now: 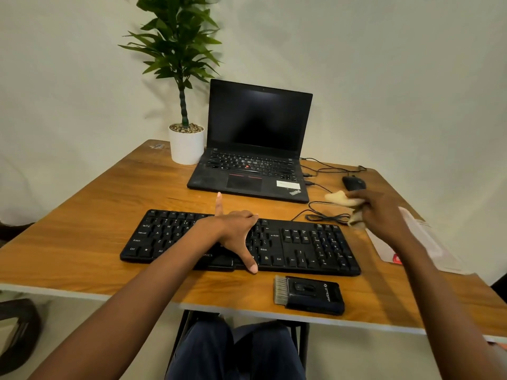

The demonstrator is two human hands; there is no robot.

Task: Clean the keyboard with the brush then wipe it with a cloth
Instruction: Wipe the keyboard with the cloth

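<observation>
the keyboard [296,244] lies near the desk's front edge, pinned flat by the spread left hand [236,231]. the cloth [346,202], soft and light, is bunched in the closed right hand [380,212] at far right. the brush [308,294] lies released, nearer.

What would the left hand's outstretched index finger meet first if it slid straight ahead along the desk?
Most likely the laptop. The left hand rests on the keyboard, its index finger aimed at the laptop's front edge, with only bare desk between. Depth is hard to judge from this one view.
</observation>
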